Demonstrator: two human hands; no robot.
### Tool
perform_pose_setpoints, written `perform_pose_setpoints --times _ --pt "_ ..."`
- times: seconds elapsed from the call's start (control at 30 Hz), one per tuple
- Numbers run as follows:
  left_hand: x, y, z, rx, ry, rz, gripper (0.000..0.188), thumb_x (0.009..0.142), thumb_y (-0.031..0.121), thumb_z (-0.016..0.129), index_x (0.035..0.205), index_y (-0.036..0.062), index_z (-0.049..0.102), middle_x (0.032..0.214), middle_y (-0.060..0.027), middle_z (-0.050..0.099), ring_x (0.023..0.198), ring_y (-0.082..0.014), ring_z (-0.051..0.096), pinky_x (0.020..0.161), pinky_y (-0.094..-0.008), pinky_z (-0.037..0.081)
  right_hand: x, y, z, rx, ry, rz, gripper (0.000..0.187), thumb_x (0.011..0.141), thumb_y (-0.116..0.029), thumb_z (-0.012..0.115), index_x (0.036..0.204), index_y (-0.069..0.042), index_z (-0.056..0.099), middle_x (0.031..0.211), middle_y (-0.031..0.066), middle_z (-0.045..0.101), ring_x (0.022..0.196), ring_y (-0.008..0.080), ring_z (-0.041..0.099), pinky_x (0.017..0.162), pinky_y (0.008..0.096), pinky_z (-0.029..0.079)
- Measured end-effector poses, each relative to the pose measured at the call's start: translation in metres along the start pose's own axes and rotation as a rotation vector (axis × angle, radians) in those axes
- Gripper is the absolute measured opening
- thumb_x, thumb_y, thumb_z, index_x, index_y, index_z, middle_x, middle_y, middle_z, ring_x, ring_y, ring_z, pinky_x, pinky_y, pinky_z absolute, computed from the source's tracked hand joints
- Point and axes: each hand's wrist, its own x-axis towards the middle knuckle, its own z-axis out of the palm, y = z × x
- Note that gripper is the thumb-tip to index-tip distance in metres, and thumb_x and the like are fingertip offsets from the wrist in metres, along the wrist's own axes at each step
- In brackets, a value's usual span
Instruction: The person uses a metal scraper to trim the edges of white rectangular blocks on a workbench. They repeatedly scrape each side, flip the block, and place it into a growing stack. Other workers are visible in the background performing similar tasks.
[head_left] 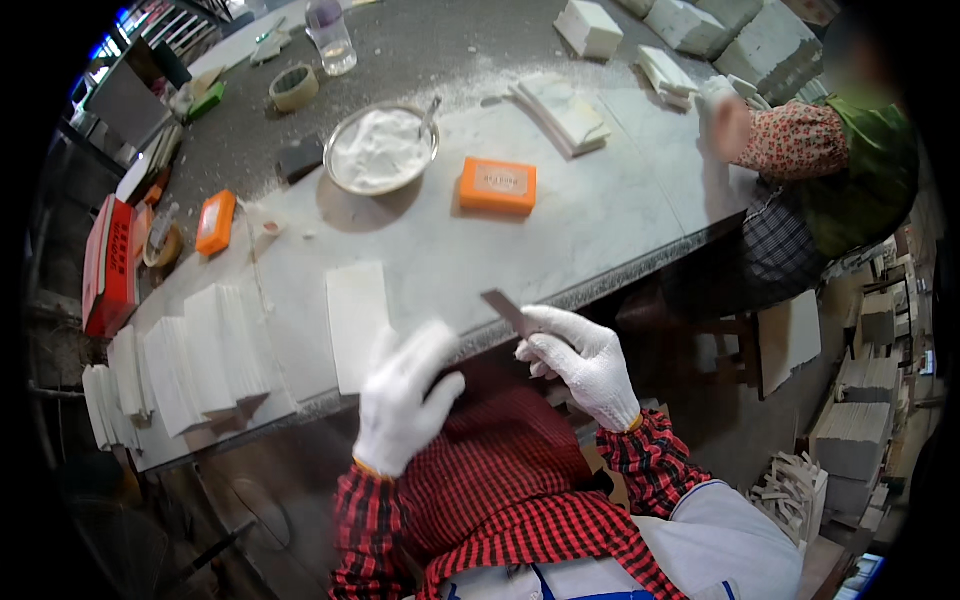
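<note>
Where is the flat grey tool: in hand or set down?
In hand: the right grip holds one end of the flat grey tool; the other sticks out.

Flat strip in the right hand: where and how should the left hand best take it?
Likely best at the free end of the flat strip: come from the left with the left hand and pinch its broad faces. The right hand covers the other end, while this one juts out uncovered. Edge sharpness can't be told.
</note>
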Motion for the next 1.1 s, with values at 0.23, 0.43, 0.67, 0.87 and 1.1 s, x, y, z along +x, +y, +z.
perform_pose_setpoints --times 0.23,0.43,0.67,0.87,1.1 --pt "-0.053 -0.009 0.013 0.457 0.434 -0.296 0.093 0.072 0.024 0.095 0.151 0.0043 0.050 0.147 -0.0190 0.058 0.142 -0.0382 0.051 0.124 -0.0611 0.028 0.090 0.000 0.045 -0.507 -0.269 -0.588 0.023 0.097 -0.007 0.066 0.118 -0.002 0.074 0.101 0.0178 0.075 0.089 0.0290 0.074 0.082 0.0357 0.058" --pt "-0.055 -0.025 0.019 0.316 0.480 -0.382 0.106 0.071 0.022 0.095 0.159 0.0047 0.039 0.155 -0.0205 0.051 0.143 -0.0386 0.050 0.126 -0.0597 0.027 0.146 0.025 0.097 -0.817 -0.285 -0.875 0.019 0.093 -0.022 0.070 0.111 -0.018 0.077 0.092 0.0105 0.072 0.085 0.0348 0.070 0.075 0.0451 0.056" --pt "-0.053 -0.022 0.020 0.280 0.474 -0.461 0.102 0.073 0.018 0.093 0.159 0.0022 0.039 0.155 -0.0191 0.052 0.139 -0.0413 0.053 0.126 -0.0543 0.030 0.137 0.016 0.090 -0.973 -0.379 -0.838 0.022 0.092 -0.021 0.068 0.112 -0.023 0.078 0.086 0.0077 0.068 0.080 0.0326 0.069 0.071 0.0445 0.055" --pt "-0.051 -0.020 0.019 0.243 0.478 -0.492 0.099 0.074 0.019 0.092 0.158 0.0018 0.040 0.153 -0.0202 0.053 0.139 -0.0426 0.052 0.126 -0.0532 0.032 0.137 0.018 0.089 -0.947 -0.385 -0.894 0.022 0.090 -0.017 0.070 0.110 -0.020 0.079 0.084 0.0086 0.069 0.078 0.0322 0.069 0.068 0.0425 0.056" --pt "-0.050 -0.021 0.016 0.254 0.446 -0.474 0.098 0.076 0.017 0.089 0.158 -0.0006 0.039 0.154 -0.0219 0.052 0.142 -0.0420 0.050 0.126 -0.0530 0.031 0.139 0.017 0.082 -0.847 -0.440 -0.857 0.027 0.090 -0.010 0.068 0.113 -0.018 0.079 0.085 0.0108 0.069 0.079 0.0337 0.068 0.069 0.0426 0.055"
